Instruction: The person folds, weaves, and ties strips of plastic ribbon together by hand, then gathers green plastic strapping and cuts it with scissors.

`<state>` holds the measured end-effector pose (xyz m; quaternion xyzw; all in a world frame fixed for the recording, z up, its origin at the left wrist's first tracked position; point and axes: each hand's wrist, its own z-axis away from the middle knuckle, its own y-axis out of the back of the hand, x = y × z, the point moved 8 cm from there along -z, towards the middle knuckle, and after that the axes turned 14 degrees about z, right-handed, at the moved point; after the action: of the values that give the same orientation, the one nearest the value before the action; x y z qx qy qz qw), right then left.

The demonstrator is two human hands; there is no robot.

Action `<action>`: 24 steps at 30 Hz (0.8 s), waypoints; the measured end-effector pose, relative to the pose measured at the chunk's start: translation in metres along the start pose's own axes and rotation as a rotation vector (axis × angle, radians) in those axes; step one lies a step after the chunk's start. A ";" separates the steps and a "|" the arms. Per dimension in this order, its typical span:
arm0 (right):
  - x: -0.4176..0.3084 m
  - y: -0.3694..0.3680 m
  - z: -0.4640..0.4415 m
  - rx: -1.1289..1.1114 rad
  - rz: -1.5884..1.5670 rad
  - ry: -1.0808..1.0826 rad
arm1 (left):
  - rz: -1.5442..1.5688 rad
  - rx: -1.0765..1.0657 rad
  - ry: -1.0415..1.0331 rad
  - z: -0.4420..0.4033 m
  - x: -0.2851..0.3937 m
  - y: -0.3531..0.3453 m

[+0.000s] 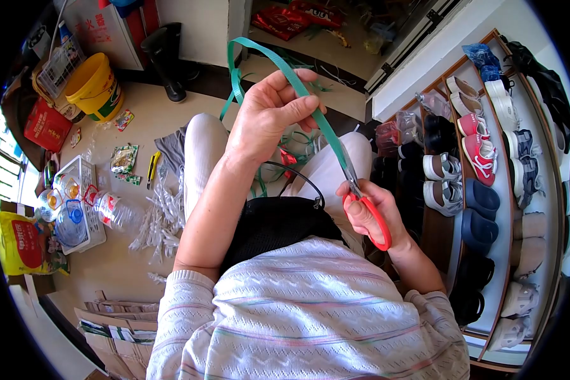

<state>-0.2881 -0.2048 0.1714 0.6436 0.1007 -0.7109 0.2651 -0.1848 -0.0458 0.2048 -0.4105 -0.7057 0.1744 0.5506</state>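
Observation:
A long green strap (329, 130) runs through my left hand (277, 114), pinched between thumb and fingers. Above that hand the strap loops over and hangs down on its left side. My right hand (372, 212) is closed round the red handles of a pair of scissors (384, 229). The scissor blades point up and meet the lower end of the strap; whether they have cut into it I cannot tell. More green strap lies tangled on the floor between my knees, beside something red. A black bag (278, 225) rests on my lap.
At the right, a shoe rack (503, 152) holds several pairs of shoes. To the left are a yellow bucket (95, 87), a white basket (96, 231) with plastic bottles, a yellow cutter (152, 170) and a bundle of whitish strips (158, 218). Black boots (166, 60) stand by the wall.

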 end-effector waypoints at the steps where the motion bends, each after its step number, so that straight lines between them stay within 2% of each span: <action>1: 0.000 0.000 0.000 0.002 0.006 -0.004 | -0.001 0.000 0.001 0.000 0.000 0.000; 24: 0.002 0.001 0.001 0.047 0.122 -0.034 | -0.094 0.012 0.045 0.005 -0.004 -0.007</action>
<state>-0.2884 -0.2062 0.1698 0.6423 0.0400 -0.7066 0.2944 -0.1918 -0.0520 0.2049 -0.3774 -0.7106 0.1435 0.5762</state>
